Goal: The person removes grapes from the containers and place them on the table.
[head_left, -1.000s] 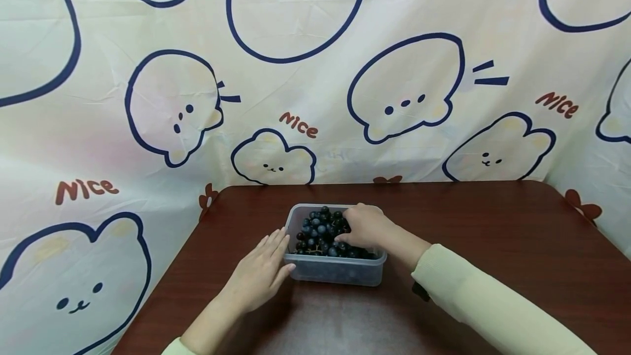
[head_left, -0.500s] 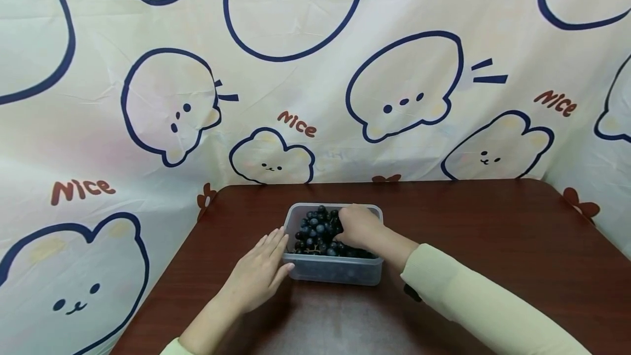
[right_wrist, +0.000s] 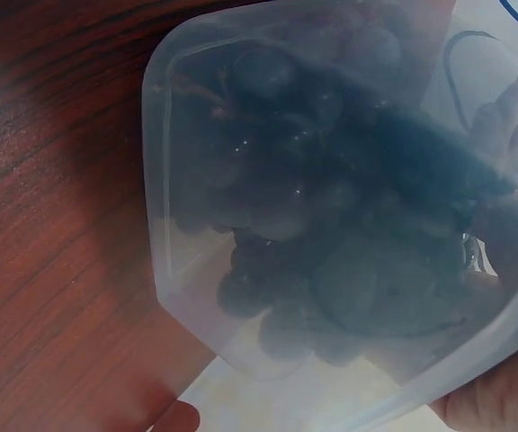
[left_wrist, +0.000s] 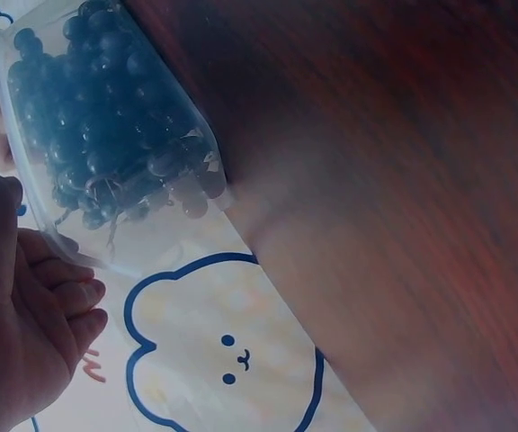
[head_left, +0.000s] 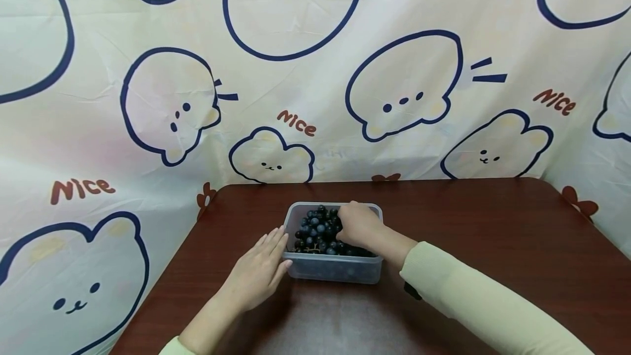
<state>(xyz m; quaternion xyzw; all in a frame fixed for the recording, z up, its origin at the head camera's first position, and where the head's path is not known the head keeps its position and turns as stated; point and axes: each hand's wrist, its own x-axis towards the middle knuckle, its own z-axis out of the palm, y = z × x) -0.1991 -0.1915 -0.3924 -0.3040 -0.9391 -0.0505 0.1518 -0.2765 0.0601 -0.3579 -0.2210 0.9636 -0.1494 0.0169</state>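
Note:
A clear plastic box point(head_left: 332, 270) stands mid-table with bunches of dark blue grapes point(head_left: 315, 229) in it; thin brown stems show near the front. My left hand point(head_left: 258, 270) lies along the box's left wall, fingers straight, thumb at the front corner. Reaching over the right side, my right hand point(head_left: 360, 226) has its fingers curled down round grapes, with the fingertips hidden among them. In the left wrist view, the grapes point(left_wrist: 106, 108) show through the wall above my left hand point(left_wrist: 25, 333). Blurred grapes point(right_wrist: 277, 171) fill the box in the right wrist view.
The box rests on a dark reddish-brown wooden table point(head_left: 468, 223). Behind and to the left hangs a pale cloth point(head_left: 335, 86) printed with blue bear outlines and the word Nice. A light green sleeve point(head_left: 473, 289) covers my right forearm.
My right hand has shifted slightly left inside the box over the last second and then stayed nearly still. The left hand and the box hold their places.

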